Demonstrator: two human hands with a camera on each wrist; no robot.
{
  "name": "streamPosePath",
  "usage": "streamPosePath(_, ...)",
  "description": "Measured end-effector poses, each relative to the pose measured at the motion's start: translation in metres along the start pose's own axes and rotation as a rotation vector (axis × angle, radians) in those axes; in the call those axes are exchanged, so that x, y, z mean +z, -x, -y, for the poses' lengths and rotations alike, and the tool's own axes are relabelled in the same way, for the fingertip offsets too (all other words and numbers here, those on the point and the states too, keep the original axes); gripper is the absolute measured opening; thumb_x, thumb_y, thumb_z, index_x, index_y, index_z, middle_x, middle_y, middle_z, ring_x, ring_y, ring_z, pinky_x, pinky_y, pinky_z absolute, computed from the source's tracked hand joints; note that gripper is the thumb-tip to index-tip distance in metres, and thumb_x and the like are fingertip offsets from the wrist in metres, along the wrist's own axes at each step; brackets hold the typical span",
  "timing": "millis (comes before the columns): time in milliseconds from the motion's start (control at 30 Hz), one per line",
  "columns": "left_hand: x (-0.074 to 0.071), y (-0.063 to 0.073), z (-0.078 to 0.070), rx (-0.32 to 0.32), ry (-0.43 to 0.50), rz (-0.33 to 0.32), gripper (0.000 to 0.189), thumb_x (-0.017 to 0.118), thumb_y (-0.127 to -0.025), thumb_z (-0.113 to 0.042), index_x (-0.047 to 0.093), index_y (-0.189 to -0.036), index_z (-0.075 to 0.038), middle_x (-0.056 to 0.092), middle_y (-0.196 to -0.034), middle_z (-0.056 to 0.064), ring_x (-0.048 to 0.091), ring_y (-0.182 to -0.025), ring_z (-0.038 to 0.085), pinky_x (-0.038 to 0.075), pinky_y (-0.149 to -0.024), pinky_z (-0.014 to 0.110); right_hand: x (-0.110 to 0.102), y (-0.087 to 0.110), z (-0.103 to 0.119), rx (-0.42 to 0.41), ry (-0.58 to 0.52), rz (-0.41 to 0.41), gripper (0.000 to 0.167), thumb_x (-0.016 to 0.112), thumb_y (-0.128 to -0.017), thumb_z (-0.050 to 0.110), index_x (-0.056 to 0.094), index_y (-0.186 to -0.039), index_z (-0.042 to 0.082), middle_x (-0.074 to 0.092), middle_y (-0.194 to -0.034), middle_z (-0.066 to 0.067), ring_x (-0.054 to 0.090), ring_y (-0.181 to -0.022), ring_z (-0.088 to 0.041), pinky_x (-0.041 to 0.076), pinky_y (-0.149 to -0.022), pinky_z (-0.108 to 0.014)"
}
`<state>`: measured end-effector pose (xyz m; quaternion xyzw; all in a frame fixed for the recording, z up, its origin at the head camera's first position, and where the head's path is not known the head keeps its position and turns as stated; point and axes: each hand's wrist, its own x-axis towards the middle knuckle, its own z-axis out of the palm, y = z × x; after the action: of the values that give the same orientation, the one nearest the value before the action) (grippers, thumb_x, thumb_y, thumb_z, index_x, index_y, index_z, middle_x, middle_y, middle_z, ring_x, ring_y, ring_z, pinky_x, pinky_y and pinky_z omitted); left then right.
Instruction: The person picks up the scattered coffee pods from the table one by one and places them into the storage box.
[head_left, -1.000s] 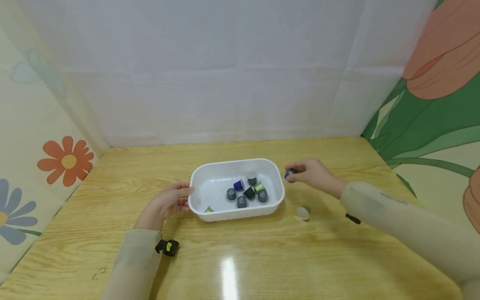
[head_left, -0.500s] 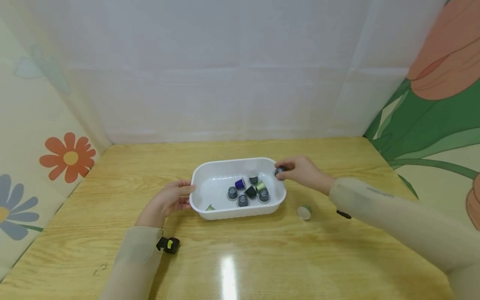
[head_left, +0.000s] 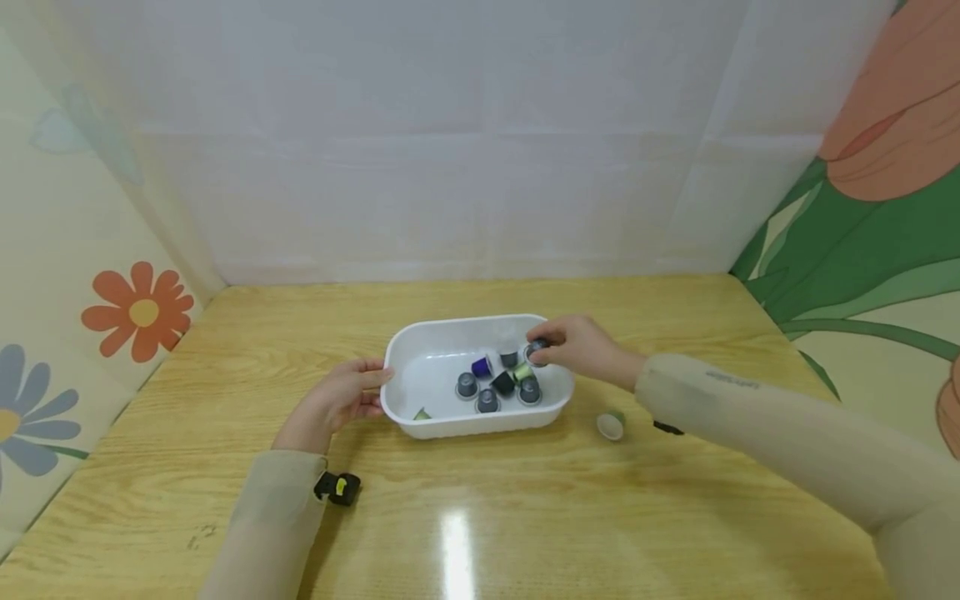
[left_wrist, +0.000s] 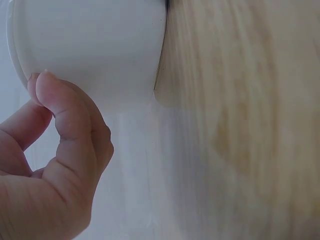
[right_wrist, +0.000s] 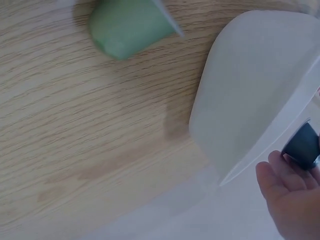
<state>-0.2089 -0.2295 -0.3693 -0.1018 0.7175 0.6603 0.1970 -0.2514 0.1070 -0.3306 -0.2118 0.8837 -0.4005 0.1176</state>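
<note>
My left hand [head_left: 345, 397] pinches the left rim of a white plastic tray [head_left: 480, 428]; in the left wrist view thumb and fingertips meet at its rim [left_wrist: 20, 65]. With its fingertips my right hand [head_left: 583, 345] holds a dark blue-grey coffee capsule [head_left: 536, 352] over the right end of the tray. The right wrist view shows this capsule [right_wrist: 301, 146] beside the tray's rim, partly cut off by the frame edge. Inside the tray lie several capsules: grey ones [head_left: 467, 384], a purple one [head_left: 481, 367], a black one [head_left: 502, 383] and light green ones [head_left: 522, 372].
On the wooden table [head_left: 480, 533], right of the tray, a pale green capsule [right_wrist: 127, 27] lies on its side. White cloth [head_left: 480, 167] hangs behind the table. Flower-printed panels [head_left: 142, 312] flank it.
My right hand has moved left with the dark capsule, from outside the tray across its right rim to above the inside. The left hand keeps its hold on the tray.
</note>
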Motion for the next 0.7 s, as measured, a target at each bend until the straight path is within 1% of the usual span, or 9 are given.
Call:
streamPosePath(167, 0.0, 0.001, 0.0, -0.003, 0.003, -0.001, 0.04, 0.05, -0.102, -0.011, 0.035, -0.133, 0.008, 0.057, -0.083, 0.003, 0.058, -0.064, 0.01, 0.053, -0.058, 0.02, 0.007, -0.003, 0.006, -0.024, -0.001, 0.006, 0.039, 0.072, -0.088, 0.01, 0.063, -0.123, -0.005, 0.066, -0.118, -0.016, 0.063, -0.107, -0.027, 0.048, -0.097, -0.039)
streamPosePath(400, 0.001, 0.001, -0.001, -0.004, 0.002, -0.002, 0.039, 0.049, -0.102, -0.011, 0.035, -0.132, 0.008, 0.057, -0.081, 0.003, 0.057, -0.063, 0.01, 0.053, -0.057, 0.02, 0.015, -0.007, 0.013, -0.054, -0.019, -0.008, 0.037, 0.073, -0.088, 0.01, 0.064, -0.121, -0.003, 0.064, -0.122, -0.016, 0.059, -0.116, -0.029, 0.047, -0.099, -0.037)
streamPosePath(700, -0.001, 0.0, 0.0, 0.0, 0.003, -0.001, 0.039, 0.05, -0.102, -0.012, 0.036, -0.133, 0.007, 0.057, -0.082, 0.003, 0.058, -0.063, 0.01, 0.053, -0.057, 0.02, 0.022, -0.008, 0.017, -0.044, -0.026, 0.005, 0.036, 0.073, -0.088, 0.009, 0.064, -0.12, -0.004, 0.064, -0.122, -0.015, 0.059, -0.115, -0.028, 0.047, -0.098, -0.036)
